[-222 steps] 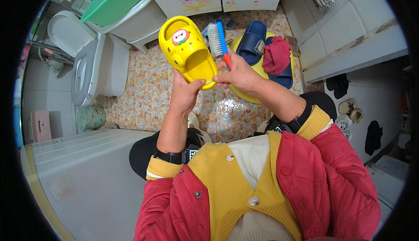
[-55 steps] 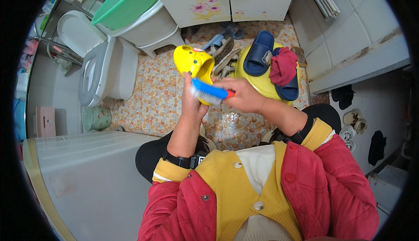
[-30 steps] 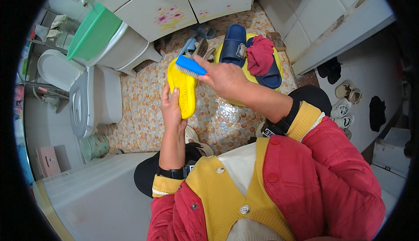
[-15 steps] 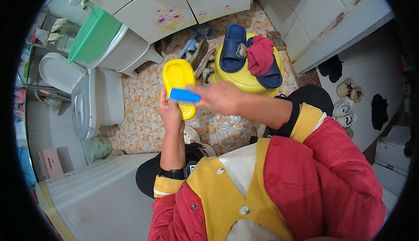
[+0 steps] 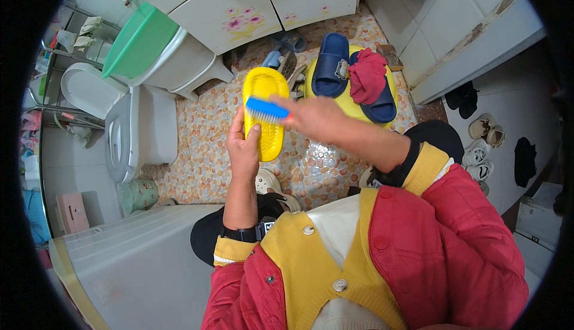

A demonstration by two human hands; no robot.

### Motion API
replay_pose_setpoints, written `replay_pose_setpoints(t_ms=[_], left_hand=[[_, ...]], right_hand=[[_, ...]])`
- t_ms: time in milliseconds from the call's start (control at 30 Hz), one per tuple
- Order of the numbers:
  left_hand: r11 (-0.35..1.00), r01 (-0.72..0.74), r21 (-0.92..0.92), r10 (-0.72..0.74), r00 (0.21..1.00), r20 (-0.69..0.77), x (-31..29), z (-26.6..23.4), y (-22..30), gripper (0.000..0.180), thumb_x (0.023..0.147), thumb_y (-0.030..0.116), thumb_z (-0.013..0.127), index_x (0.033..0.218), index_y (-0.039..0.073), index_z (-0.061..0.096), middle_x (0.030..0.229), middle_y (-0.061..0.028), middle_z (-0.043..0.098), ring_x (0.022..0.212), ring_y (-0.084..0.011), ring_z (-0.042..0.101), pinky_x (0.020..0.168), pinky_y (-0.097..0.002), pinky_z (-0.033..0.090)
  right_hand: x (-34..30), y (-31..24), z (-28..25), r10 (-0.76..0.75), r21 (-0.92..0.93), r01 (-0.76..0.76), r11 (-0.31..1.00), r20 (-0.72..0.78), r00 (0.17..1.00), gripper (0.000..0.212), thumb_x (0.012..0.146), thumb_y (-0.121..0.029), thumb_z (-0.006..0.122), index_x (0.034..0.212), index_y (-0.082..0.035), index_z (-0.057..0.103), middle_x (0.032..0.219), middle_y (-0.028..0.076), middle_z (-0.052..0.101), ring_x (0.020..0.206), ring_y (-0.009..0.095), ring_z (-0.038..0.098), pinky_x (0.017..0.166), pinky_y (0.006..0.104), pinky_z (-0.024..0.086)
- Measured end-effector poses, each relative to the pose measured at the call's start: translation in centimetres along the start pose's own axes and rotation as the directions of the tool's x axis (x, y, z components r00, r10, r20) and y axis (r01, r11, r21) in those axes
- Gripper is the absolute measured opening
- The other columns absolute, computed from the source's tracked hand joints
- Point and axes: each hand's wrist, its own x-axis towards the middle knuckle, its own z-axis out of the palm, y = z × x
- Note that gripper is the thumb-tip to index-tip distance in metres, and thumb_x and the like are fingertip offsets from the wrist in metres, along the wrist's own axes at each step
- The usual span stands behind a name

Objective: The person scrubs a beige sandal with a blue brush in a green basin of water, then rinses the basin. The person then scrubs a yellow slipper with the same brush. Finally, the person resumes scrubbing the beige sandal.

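Taking twelve o'clock as the top of your view, you are holding a yellow slipper (image 5: 272,136) near the centre, toward eleven o'clock, its toe-to-heel length running roughly from twelve to six and its sole facing you. Your left hand (image 5: 243,147) is gripping its lower left edge, the thumb pressing on the sole and the fingers mostly hiding behind. Your right hand (image 5: 311,118), blurring, is closing around the handle of a blue brush (image 5: 267,110), which is lying across the slipper with its bristles pointing toward six; whether they are touching the sole, you cannot tell. Toward one to two o'clock, a round yellow stand (image 5: 351,107) is bearing two navy slippers (image 5: 327,85), with a red cloth (image 5: 368,77) resting partly over the right one. A green basin (image 5: 137,43) is sitting toward ten.
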Motion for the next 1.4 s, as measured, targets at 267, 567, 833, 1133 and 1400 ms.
replay_pose_setpoints(t_ms=[267,567,833,1133,1400], left_hand=[[0.999,-0.001,0.053,-0.002,0.999,0.055,-0.7,0.3,0.6,0.056,0.092,-0.002,0.055,0.146,-0.003,0.038,0.136,-0.0136,0.054,0.121,-0.0201,0.056,0.102,-0.033,0.045],[0.997,-0.036,0.063,0.016,0.954,0.298,-0.9,0.1,1.5,0.064,0.085,-0.005,0.048,0.148,-0.004,0.035,0.139,-0.0137,0.052,0.125,-0.0205,0.054,0.105,-0.0307,0.041],[0.995,-0.095,-0.04,0.103,0.943,0.317,-1.8,0.0,1.9,0.064,0.084,-0.005,0.048,0.147,-0.006,0.035,0.139,-0.0164,0.052,0.127,-0.0222,0.053,0.107,-0.0328,0.04],[0.999,-0.043,0.016,0.04,0.988,0.15,-2.3,0.6,3.0,0.062,0.085,-0.006,0.049,0.145,-0.005,0.038,0.137,-0.017,0.054,0.125,-0.0234,0.054,0.104,-0.0327,0.043],[0.999,-0.042,-0.015,0.042,0.999,-0.013,-1.2,0.6,2.1,0.059,0.088,-0.006,0.046,0.146,-0.003,0.038,0.135,-0.0163,0.055,0.12,-0.0221,0.057,0.102,-0.0331,0.046]], right_hand=[[0.7,1.1,0.8,-0.062,0.008,0.062,0.998,0.036,0.997,0.06,0.093,-0.042,0.058,0.147,-0.023,0.04,0.084,0.02,0.069,0.075,0.041,0.067,0.066,0.0524,0.052],[0.7,1.0,-0.4,0.152,-0.055,-0.159,0.986,-0.119,0.981,0.059,0.094,-0.042,0.056,0.147,-0.023,0.037,0.085,0.022,0.068,0.08,0.041,0.068,0.07,0.051,0.053],[0.1,-0.4,-1.3,0.128,-0.068,-0.172,0.983,-0.417,0.9,0.054,0.097,-0.039,0.054,0.146,-0.023,0.04,0.084,0.021,0.069,0.073,0.041,0.067,0.062,0.0516,0.053],[0.0,-0.4,-1.0,0.06,-0.08,-0.068,0.994,-0.103,0.993,0.059,0.095,-0.044,0.054,0.148,-0.023,0.037,0.083,0.02,0.069,0.075,0.039,0.068,0.068,0.0492,0.055],[-1.2,-1.8,-0.2,-0.115,0.015,0.114,0.993,0.06,0.992,0.06,0.095,-0.042,0.055,0.149,-0.022,0.037,0.082,0.022,0.068,0.076,0.042,0.067,0.066,0.0523,0.053]])
